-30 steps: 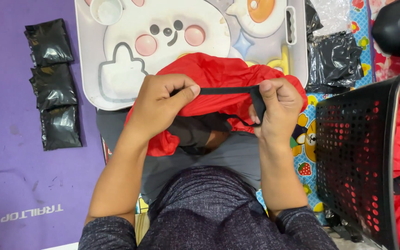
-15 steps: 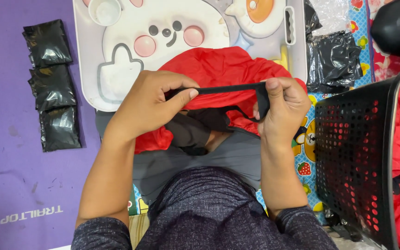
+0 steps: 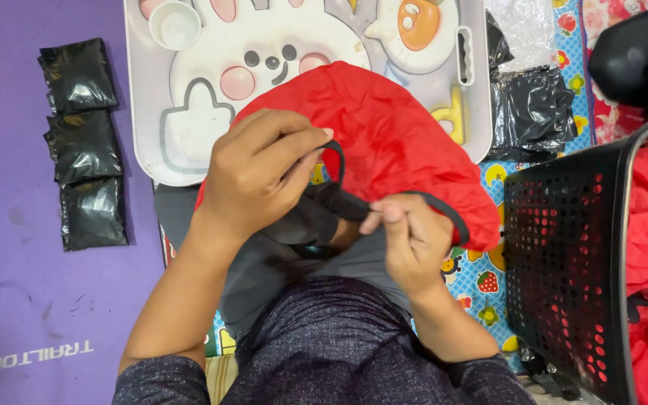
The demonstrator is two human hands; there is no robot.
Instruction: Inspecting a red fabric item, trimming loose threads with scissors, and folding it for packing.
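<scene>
The person holds a red cloth bag (image 3: 391, 135) over the lap, at the middle. The left hand (image 3: 260, 176) grips its black edge at 9 o'clock; the right hand (image 3: 406, 232) pinches the edge at 5 o'clock. The slippery cloth could slide loose if either hand lets go.

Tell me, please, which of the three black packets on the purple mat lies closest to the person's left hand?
The bottom packet of the column lies closest to the left hand; the middle packet and top packet sit farther up the mat.
</scene>
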